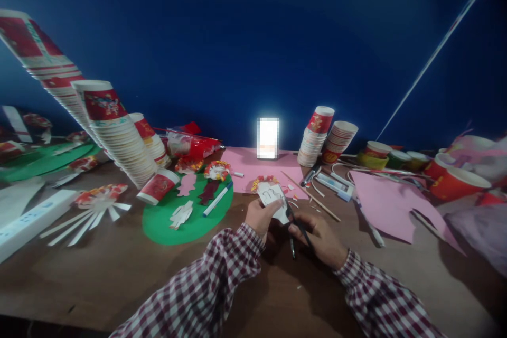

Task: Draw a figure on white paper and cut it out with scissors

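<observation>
My left hand (259, 218) is closed on a small white paper piece (280, 214) with dark line drawing on it, thumb on top. My right hand (317, 235) is closed around what look like black-handled scissors (303, 229), whose dark front end touches the paper's right edge. A slim dark object with a silvery tip (292, 247) shows just below. Behind the paper sits a red and yellow cut-paper ring (264, 182). To the left, a green paper round (158, 227) bears a white figure cutout (181, 215), a pink cutout (186, 185), a dark red cutout (208, 191) and a marker (217, 199).
Tall stacked paper cups (119, 137) lean at left, beside a tipped cup (158, 187). More cup stacks (316, 137) stand behind. A bright blurred screen (268, 138) rests on pink paper (241, 161). A thin stick (322, 207), pink sheet (390, 203) and power strip (35, 224) lie around.
</observation>
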`<state>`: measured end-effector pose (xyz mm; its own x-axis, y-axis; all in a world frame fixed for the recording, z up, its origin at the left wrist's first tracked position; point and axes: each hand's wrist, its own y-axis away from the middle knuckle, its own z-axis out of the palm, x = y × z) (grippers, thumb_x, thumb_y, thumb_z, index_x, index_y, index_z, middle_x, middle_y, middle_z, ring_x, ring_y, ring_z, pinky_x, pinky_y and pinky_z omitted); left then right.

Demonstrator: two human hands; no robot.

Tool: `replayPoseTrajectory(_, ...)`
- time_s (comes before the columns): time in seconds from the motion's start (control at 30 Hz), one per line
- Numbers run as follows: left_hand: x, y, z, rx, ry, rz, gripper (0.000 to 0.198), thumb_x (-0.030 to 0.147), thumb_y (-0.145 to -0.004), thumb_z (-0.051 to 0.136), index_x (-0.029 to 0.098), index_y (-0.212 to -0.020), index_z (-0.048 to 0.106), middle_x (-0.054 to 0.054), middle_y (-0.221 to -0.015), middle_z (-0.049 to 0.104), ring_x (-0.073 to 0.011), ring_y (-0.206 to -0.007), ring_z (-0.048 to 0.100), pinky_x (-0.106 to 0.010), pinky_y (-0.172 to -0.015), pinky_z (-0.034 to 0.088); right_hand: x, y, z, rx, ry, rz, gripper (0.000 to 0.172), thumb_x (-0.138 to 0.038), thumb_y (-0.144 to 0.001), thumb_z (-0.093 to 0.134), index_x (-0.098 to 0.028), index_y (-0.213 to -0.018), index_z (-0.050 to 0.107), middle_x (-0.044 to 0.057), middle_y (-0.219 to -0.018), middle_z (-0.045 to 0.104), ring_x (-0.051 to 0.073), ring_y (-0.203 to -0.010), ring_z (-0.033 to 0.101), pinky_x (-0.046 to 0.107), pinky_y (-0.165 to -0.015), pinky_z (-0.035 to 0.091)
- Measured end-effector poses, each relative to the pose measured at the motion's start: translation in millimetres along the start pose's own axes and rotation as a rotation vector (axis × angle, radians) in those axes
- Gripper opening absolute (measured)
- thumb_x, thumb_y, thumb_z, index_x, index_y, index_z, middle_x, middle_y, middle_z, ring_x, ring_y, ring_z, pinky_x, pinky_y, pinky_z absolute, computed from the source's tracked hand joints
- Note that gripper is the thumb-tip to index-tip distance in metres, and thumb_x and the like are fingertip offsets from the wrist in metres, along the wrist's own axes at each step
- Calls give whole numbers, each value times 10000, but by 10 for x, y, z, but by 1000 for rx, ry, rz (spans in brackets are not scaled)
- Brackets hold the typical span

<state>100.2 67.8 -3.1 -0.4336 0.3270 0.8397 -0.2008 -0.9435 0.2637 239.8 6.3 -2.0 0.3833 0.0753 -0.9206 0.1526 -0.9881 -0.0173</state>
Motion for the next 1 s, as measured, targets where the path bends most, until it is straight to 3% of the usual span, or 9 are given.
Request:
replayPoseTrajectory(0.53, 36, 7, -17, -15, -77, 48, 238, 210, -502, 753, 72, -678, 671, -82, -657, 672, -142, -555, 586, -249, -556, 463, 53, -14, -16, -30, -13, -32, 333, -439, -791, 553, -156, -963, 589, 0, -691, 547, 128, -615, 475, 230, -563, 392)
replayPoseTrajectory(1.0, 16, 5, -10, -16, -45, 31, 209, 209, -505, 751, 84, -644, 659, -63, -616, 654, -130, -528, 570, -245, -537, 448, 46, 0, -12, -44, -68, 4, 331, -445, -783, 563, -163, -953, 596, -20, -649, 495, 105, -563, 427, 204, -500, 354)
